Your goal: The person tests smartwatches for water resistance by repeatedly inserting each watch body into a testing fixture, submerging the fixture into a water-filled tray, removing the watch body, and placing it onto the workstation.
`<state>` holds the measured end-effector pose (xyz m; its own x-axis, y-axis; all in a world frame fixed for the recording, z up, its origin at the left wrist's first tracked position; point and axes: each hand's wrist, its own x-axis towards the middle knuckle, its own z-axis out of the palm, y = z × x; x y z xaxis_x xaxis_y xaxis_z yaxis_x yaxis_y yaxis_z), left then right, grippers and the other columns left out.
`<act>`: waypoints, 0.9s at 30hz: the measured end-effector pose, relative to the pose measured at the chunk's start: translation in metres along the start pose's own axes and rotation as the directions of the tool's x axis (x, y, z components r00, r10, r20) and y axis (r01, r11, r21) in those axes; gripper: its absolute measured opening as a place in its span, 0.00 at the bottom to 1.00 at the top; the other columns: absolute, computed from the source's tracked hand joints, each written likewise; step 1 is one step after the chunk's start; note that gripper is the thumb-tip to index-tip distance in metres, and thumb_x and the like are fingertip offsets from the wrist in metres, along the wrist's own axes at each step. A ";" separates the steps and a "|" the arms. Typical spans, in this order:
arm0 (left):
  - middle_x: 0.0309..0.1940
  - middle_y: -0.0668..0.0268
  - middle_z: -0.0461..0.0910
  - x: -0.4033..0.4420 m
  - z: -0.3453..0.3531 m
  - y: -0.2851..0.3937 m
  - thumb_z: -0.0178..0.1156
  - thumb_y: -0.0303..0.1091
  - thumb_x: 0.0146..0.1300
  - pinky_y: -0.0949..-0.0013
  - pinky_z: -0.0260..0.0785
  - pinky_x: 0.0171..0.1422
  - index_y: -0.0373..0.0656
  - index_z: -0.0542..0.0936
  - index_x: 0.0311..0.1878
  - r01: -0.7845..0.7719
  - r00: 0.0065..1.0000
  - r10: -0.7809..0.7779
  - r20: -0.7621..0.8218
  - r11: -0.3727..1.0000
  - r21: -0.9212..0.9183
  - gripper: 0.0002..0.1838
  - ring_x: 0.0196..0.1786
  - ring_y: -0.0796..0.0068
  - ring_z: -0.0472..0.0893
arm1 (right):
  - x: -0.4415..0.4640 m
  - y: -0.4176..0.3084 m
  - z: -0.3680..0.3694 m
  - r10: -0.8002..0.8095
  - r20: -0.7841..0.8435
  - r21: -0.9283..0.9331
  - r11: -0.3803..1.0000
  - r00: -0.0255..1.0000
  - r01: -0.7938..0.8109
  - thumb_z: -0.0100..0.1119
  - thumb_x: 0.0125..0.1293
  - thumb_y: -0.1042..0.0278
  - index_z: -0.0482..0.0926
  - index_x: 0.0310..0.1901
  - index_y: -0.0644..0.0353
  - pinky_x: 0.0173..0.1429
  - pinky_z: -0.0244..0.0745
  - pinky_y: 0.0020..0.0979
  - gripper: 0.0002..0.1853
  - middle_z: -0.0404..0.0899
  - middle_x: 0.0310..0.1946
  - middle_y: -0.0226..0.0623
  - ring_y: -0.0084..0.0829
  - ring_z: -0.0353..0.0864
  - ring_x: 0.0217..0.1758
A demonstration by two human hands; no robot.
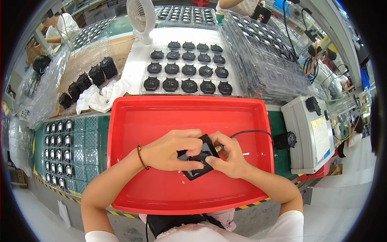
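Observation:
Over the red tray [161,197], both hands hold a black rectangular device [194,174] with a glossy inner face, tilted. A small black module [200,162] lies against its face. My left hand [171,151], with a beaded bracelet at the wrist, is closed, its thumb and bent fingers on the device and module. My right hand [231,159] is closed around the device's right side, its thumb by the module. A black cable [252,131] runs from beside the right hand over the tray's right rim. The fingers hide part of the device.
Behind the tray, rows of black modules [189,70] sit in a clear plastic tray. Stacked clear trays [262,60] rise at right, near a grey box [306,135]. Left are a white cloth [102,97], stacked black parts [96,75] and another parts tray [86,141]. A white fan [141,18] stands behind.

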<state>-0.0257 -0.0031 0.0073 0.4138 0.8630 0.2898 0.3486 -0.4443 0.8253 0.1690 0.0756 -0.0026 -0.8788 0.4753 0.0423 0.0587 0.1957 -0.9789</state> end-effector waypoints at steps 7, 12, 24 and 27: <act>0.26 0.66 0.73 0.003 0.003 0.003 0.68 0.36 0.45 0.73 0.66 0.28 0.43 0.70 0.27 -0.017 0.972 0.010 -0.234 0.999 -0.028 0.15 0.26 0.71 0.75 | 0.002 -0.006 -0.004 -0.035 -0.034 0.013 0.999 0.999 0.035 0.54 0.49 0.76 0.68 0.42 0.65 0.39 0.67 0.22 0.15 0.69 0.32 0.31 0.20 0.68 0.35; 0.24 0.67 0.75 0.002 0.004 0.001 0.70 0.36 0.42 0.75 0.66 0.26 0.42 0.73 0.28 -0.042 0.957 0.053 -0.284 0.998 0.048 0.15 0.23 0.74 0.75 | 0.001 -0.005 -0.004 -0.023 -0.056 0.047 0.999 0.998 0.026 0.53 0.49 0.78 0.68 0.42 0.65 0.40 0.68 0.22 0.16 0.69 0.33 0.32 0.20 0.69 0.36; 0.25 0.63 0.77 0.000 0.003 0.003 0.73 0.29 0.38 0.75 0.69 0.31 0.43 0.74 0.28 -0.009 0.954 -0.001 -0.299 0.999 -0.032 0.16 0.28 0.72 0.78 | 0.003 0.000 -0.002 -0.059 -0.090 0.073 0.995 0.994 0.065 0.54 0.50 0.77 0.69 0.42 0.64 0.39 0.68 0.23 0.15 0.71 0.30 0.32 0.20 0.70 0.34; 0.25 0.63 0.77 0.001 0.004 0.002 0.73 0.28 0.37 0.76 0.69 0.31 0.42 0.74 0.29 -0.015 0.952 -0.007 -0.308 0.997 -0.069 0.16 0.29 0.72 0.78 | 0.002 -0.002 -0.004 -0.058 -0.089 0.085 0.994 0.994 0.066 0.54 0.51 0.77 0.69 0.42 0.64 0.39 0.68 0.23 0.14 0.71 0.30 0.32 0.20 0.70 0.34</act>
<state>-0.0211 -0.0047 0.0073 0.1327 0.8982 0.4190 0.2835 -0.4394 0.8524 0.1689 0.0795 0.0002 -0.8353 0.5372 0.1168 -0.0400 0.1526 -0.9875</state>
